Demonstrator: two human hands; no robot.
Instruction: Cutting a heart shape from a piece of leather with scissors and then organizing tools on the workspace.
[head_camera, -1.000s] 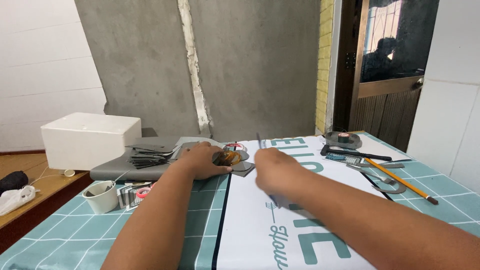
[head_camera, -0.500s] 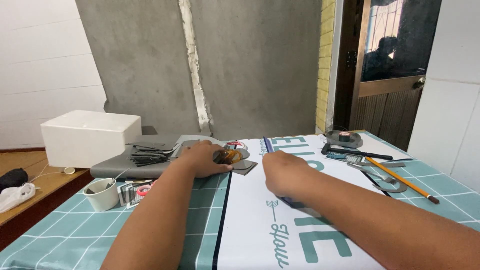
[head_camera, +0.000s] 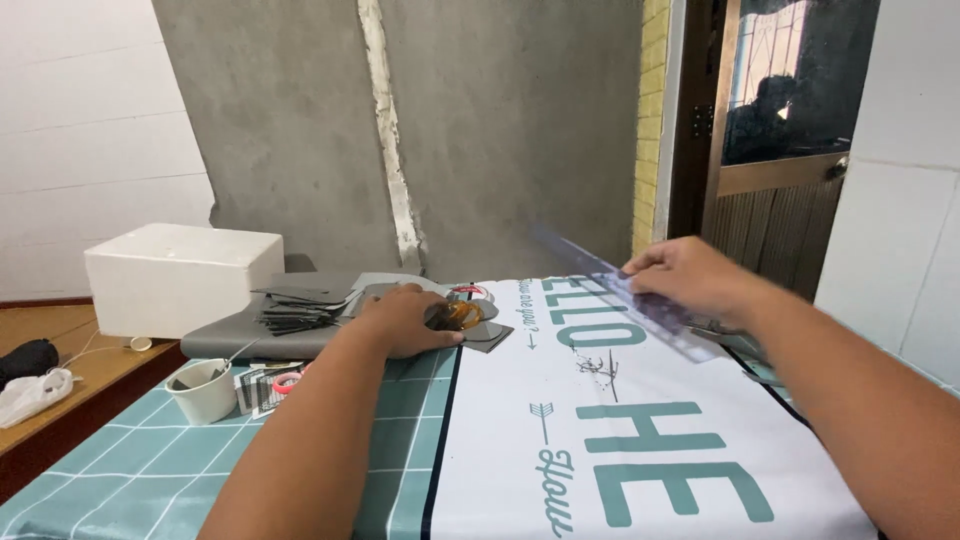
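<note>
Right hand (head_camera: 690, 280) pinches my long clear plastic ruler (head_camera: 625, 295), lifted above the white printed sheet (head_camera: 640, 440) near the table's far right edge. Left hand (head_camera: 405, 320) presses flat, fingers spread, on dark grey cut pieces (head_camera: 480, 330) at the sheet's far left corner. Beside my left forearm stand a small white cup (head_camera: 205, 390) and, farther left, a white foam box (head_camera: 180, 275) on the teal tiled table (head_camera: 150, 460).

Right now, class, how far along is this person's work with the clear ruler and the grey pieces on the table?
Done: a stack of cut dark grey sheet pieces lies by the white foam box. In hand: the right hand holds a clear plastic ruler lifted above the white printed banner; the left hand presses on small grey pieces. Left: nothing is being measured while the ruler is off the surface.
</note>
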